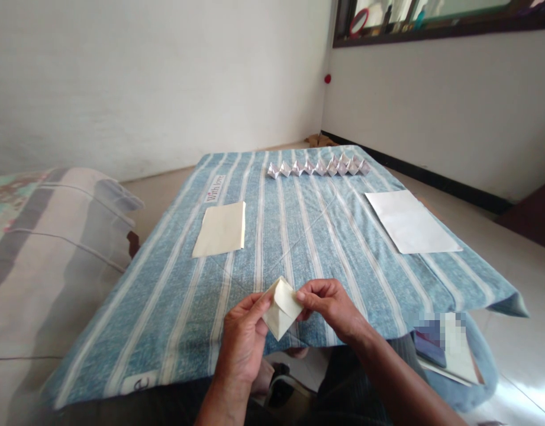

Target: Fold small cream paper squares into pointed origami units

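Observation:
Both my hands hold one folded cream paper piece point(281, 307) just above the near edge of a blue striped cloth point(308, 236). My left hand point(243, 343) grips its left side with thumb and fingers closed. My right hand point(328, 305) pinches its upper right corner. The piece is a small diamond-like shape with a pointed bottom. A flat cream sheet point(221, 229) lies on the cloth to the left. A white sheet point(409, 222) lies to the right. Several small folded paper shapes point(319, 167) stand in a row along the far edge.
The cloth covers a low surface between two white walls. A striped grey cushion point(45, 254) lies to the left. Papers and a blurred item point(445, 349) rest on a blue seat at the lower right. Tiled floor point(521, 284) runs along the right.

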A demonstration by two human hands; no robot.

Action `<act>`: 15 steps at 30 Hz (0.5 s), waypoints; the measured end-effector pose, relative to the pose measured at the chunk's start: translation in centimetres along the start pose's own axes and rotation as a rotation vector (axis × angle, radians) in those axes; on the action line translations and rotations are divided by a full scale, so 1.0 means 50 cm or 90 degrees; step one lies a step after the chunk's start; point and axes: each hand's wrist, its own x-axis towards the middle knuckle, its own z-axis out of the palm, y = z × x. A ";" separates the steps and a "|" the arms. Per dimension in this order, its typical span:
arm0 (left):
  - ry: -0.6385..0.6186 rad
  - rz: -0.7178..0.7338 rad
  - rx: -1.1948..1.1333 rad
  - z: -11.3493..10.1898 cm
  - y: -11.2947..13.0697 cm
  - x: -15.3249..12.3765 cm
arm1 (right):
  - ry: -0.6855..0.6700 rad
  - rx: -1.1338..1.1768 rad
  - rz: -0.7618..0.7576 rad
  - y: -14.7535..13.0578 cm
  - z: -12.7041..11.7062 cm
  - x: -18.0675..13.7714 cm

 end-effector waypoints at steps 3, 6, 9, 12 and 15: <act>-0.002 -0.003 -0.025 0.000 0.001 0.000 | -0.006 0.005 0.002 0.002 0.001 -0.003; 0.002 -0.010 -0.046 -0.001 0.000 -0.001 | -0.007 0.009 -0.002 0.004 0.002 -0.005; 0.011 -0.009 -0.054 -0.005 -0.001 -0.001 | -0.007 0.000 -0.004 0.007 0.005 -0.006; 0.019 -0.003 -0.052 -0.009 -0.003 -0.001 | 0.004 -0.013 0.001 0.009 0.009 -0.006; 0.027 0.008 -0.049 -0.011 -0.006 -0.003 | 0.013 -0.022 0.001 0.009 0.012 -0.005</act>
